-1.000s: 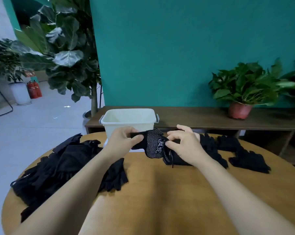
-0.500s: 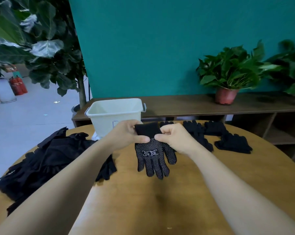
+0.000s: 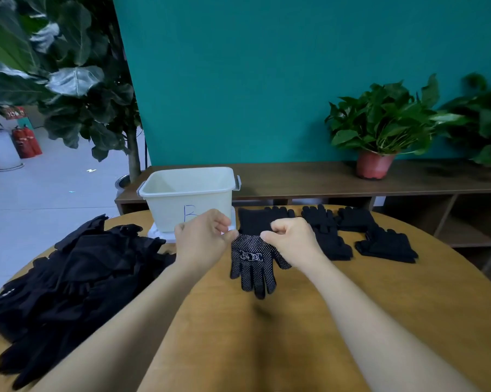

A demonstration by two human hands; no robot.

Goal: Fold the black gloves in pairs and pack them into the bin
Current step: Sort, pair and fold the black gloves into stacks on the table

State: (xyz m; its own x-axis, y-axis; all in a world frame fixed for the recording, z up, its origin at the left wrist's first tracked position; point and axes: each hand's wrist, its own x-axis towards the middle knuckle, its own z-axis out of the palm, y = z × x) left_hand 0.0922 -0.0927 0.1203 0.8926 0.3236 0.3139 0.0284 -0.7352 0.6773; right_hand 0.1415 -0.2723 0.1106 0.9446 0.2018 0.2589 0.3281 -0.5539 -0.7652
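Both forearms reach forward, the left hand (image 3: 203, 240) and right hand (image 3: 291, 240) each curled and pinching opposite edges of the black dotted glove (image 3: 252, 261) at its wrist. It runs lengthwise over the wooden table (image 3: 295, 329), cuff toward the white bin (image 3: 187, 199), fingers pointing back at the person, white grip dots and logo facing up.

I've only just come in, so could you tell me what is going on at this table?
A person is sorting black gloves at a round table. The left hand and right hand pinch a dotted glove at its cuff, with the glove's fingers pointing toward the person. A loose pile lies to the left, and laid-out gloves lie on the right. The bin stands behind the hands; no glove shows in the part of it that is visible.
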